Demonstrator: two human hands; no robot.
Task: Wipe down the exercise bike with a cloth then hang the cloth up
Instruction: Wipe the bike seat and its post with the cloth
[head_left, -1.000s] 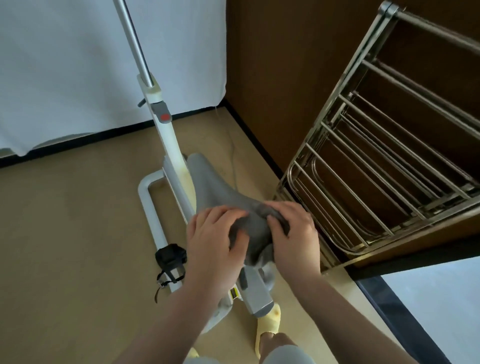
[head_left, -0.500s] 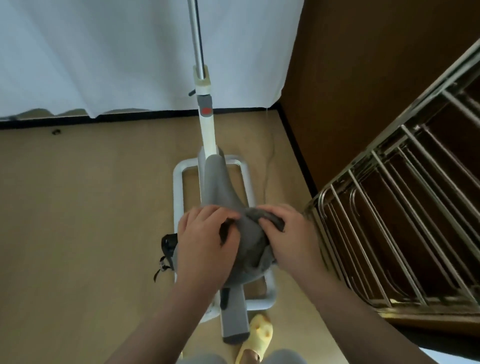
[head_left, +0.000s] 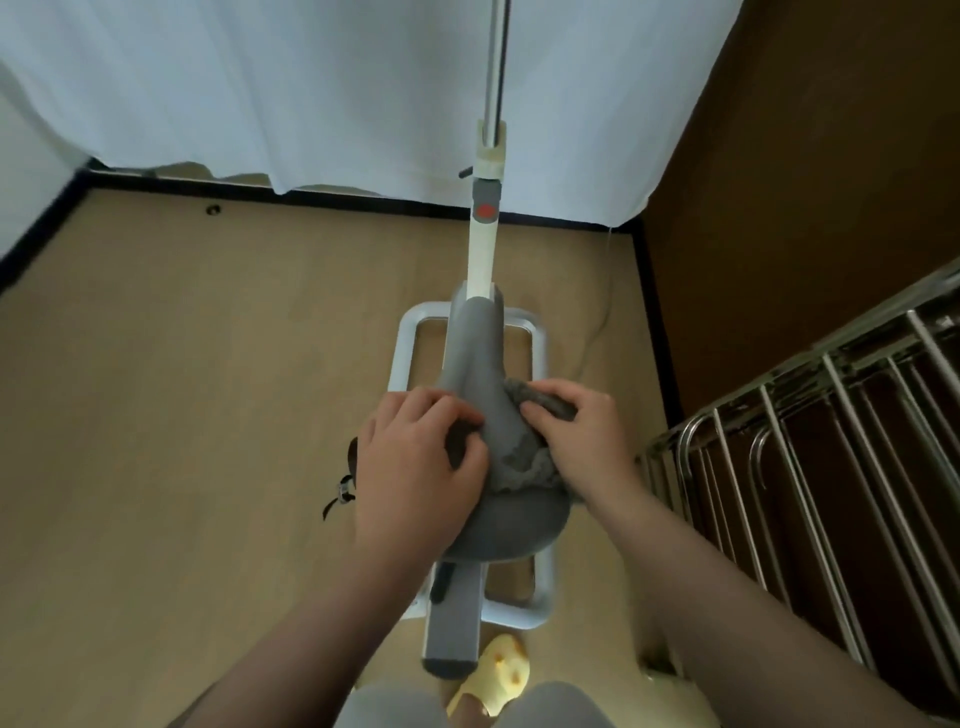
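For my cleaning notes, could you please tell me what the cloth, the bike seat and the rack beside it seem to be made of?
Cloth: grey fuzzy fabric, probably microfibre or terry; nubbly, crumpled edge.
Seat: smooth matte grey, likely vinyl or moulded plastic; no weave visible.
Rack: shiny metal bars, probably stainless or chromed; bright highlights.

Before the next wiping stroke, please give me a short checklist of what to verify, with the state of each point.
1. Cloth lies on the saddle: ok.
2. Right hand grips the cloth: ok.
3. Left hand rests on the saddle's side: ok.
4. Saddle nose has been wiped: cannot tell.
5. Metal rack stands near for hanging: ok.
6. Yellow slipper clear of the bike base: ok.
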